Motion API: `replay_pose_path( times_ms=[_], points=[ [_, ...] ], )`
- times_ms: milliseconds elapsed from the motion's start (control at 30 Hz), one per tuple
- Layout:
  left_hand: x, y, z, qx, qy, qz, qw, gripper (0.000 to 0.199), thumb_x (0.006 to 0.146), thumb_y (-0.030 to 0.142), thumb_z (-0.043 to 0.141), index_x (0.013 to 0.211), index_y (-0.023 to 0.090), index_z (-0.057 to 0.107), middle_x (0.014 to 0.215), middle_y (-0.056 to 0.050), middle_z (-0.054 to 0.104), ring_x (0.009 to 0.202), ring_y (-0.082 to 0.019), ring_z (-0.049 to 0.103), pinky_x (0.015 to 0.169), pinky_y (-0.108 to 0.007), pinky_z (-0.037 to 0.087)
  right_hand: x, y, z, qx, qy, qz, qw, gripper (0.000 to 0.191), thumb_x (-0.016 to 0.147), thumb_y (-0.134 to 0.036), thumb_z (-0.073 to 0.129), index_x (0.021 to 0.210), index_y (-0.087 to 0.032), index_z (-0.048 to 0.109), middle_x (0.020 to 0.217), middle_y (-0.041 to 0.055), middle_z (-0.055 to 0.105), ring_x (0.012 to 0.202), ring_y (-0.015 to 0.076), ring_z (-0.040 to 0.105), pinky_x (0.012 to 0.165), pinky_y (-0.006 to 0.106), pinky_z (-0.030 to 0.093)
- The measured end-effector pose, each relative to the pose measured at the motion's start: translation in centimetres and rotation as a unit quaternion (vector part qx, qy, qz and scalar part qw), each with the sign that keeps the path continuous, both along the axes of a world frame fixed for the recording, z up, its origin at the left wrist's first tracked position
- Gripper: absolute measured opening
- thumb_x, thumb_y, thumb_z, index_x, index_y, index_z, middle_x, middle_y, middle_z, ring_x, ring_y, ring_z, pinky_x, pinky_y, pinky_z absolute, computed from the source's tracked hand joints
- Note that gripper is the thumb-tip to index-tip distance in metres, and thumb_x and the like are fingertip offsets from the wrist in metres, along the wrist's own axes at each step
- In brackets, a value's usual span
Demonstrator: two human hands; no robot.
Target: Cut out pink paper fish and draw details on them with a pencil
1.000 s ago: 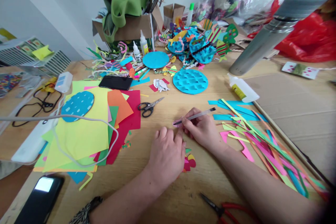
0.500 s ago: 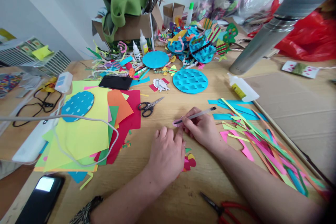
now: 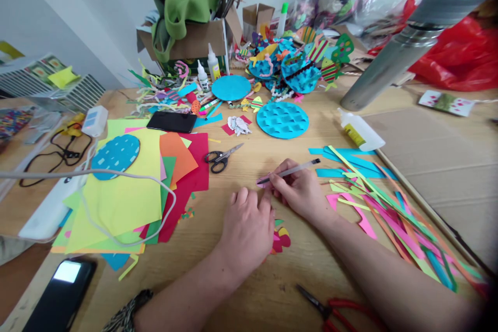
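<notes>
My right hand (image 3: 298, 187) is closed around a clear-barrelled pen (image 3: 298, 168), its tip low over a small pink paper piece (image 3: 259, 182) on the table. Fingers partly hide that piece. Palm down, my left hand (image 3: 249, 223) rests on the wood with its fingers lying forward; the index fingertip is at the paper's near edge. Beside this hand lie small red and yellow paper cut-outs (image 3: 280, 240). Black-handled scissors (image 3: 221, 158) lie beyond my left hand, and red-handled scissors (image 3: 330, 311) are near my right forearm.
Coloured paper sheets (image 3: 128, 202) and a white cable (image 3: 173, 207) lie left. Paper strips (image 3: 389, 207), a glue bottle (image 3: 361, 132) and a steel thermos (image 3: 389, 57) are right. Blue discs (image 3: 282, 120) and a cardboard box (image 3: 202, 41) stand behind. Another person's arm (image 3: 19, 280) shows at left.
Both hands and the pen stay in nearly the same place. The view has shifted very slightly.
</notes>
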State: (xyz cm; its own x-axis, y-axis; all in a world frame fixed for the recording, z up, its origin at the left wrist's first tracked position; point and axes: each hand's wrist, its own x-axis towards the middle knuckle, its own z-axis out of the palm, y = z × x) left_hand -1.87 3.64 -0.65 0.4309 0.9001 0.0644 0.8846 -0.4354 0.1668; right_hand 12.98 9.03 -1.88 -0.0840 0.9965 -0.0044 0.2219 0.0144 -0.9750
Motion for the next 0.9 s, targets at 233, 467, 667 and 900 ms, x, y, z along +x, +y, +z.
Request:
replay_pose_path(
  times_ms=[233,467,667,900],
  points=[
    [-0.02,-0.01,0.05,0.001,-0.001,0.002,1.0,0.037,0.095,0.025,0.051,0.13,0.013,0.058,0.091,-0.009,0.06,0.09,-0.027,0.05,0.078,-0.043,0.043,0.05,0.01,-0.12,-0.001,-0.009,0.007,1.0,0.015,0.084,-0.031,0.062,0.074,-0.021,0.058,0.053,-0.0012,0.06,0.046,0.0141,0.057,0.04,0.023,0.04],
    [0.05,-0.05,-0.05,0.006,0.003,0.002,1.0,0.04,0.095,0.026,0.052,0.133,0.013,0.056,0.09,-0.009,0.06,0.09,-0.027,0.05,0.078,-0.043,0.042,0.05,0.02,-0.16,0.002,-0.02,0.0,1.0,0.015,0.083,-0.031,0.062,0.073,-0.021,0.058,0.053,-0.0012,0.059,0.049,0.0153,0.059,0.041,0.023,0.041],
    [0.02,-0.12,-0.13,0.006,0.002,0.001,1.0,0.04,0.095,0.026,0.051,0.133,0.013,0.056,0.091,-0.009,0.06,0.091,-0.028,0.05,0.078,-0.043,0.043,0.07,0.0,-0.28,-0.002,-0.011,-0.002,1.0,0.014,0.084,-0.029,0.061,0.073,-0.021,0.058,0.054,-0.0015,0.06,0.046,0.0135,0.056,0.041,0.023,0.04],
    [-0.02,-0.04,0.0,0.003,0.006,-0.001,1.0,0.04,0.096,0.026,0.051,0.133,0.012,0.057,0.091,-0.009,0.06,0.091,-0.028,0.05,0.077,-0.043,0.043,0.18,0.04,-0.47,-0.002,-0.01,-0.008,1.0,0.016,0.084,-0.027,0.062,0.072,-0.021,0.056,0.054,-0.0018,0.061,0.042,0.0119,0.054,0.04,0.022,0.04]
  ],
)
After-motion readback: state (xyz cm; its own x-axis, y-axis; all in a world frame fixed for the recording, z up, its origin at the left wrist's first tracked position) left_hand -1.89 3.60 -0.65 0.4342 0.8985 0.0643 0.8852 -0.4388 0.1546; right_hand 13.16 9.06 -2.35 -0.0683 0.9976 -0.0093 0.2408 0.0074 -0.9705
